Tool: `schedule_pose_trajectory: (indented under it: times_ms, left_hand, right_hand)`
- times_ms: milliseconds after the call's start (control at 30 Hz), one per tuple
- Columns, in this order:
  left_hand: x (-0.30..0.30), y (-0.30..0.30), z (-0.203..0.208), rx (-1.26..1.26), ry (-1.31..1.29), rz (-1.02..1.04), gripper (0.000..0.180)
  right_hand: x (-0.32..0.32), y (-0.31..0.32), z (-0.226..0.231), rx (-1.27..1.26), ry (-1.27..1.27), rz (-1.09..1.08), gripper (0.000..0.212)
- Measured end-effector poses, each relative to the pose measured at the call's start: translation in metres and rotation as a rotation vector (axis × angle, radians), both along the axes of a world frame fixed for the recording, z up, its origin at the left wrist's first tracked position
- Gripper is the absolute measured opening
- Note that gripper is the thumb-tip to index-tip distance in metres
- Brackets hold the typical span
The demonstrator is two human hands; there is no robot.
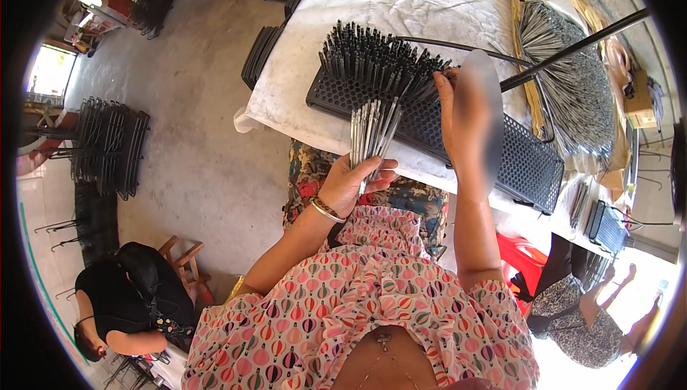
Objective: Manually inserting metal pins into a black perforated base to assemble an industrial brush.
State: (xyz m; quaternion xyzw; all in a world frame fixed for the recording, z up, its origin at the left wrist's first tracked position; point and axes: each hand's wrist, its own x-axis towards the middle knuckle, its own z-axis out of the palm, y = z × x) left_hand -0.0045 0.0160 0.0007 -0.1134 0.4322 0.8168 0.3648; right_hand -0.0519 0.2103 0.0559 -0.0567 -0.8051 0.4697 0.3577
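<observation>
A bundle of thin silvery metal rods (371,129) stands up out of my left hand (351,182), whose fingers are wrapped round its lower end. Beyond it lies a long black perforated rack (533,164) with many round holes. Upright dark rods (383,61) crowd the rack's far left part. My right hand (465,114) reaches over the rack at the right edge of those rods. Its thumb and fingertips are drawn together there; a grey blurred patch covers much of the hand, so what they pinch is unclear.
A white-covered table (286,100) carries the rack. At the right lies a large heap of loose metal rods (572,82), crossed by a long black bar (572,50). Black wire frames (111,147) stand at the left. One person (136,304) is lower left, another (580,318) lower right.
</observation>
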Motion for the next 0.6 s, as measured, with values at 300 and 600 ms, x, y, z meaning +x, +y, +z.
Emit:
schedule_pose_trajectory:
  times_ms: [300, 600]
  left_hand:
    - [-0.0001, -0.0011, -0.0027, 0.000, 0.026, -0.010, 0.023]
    - [0.0001, -0.0024, 0.0009, 0.012, -0.009, 0.001, 0.023]
  right_hand:
    - [0.0014, -0.0022, -0.0022, 0.087, -0.017, -0.009, 0.019]
    - [0.0013, -0.0052, 0.0027, 0.164, -0.017, -0.032, 0.019]
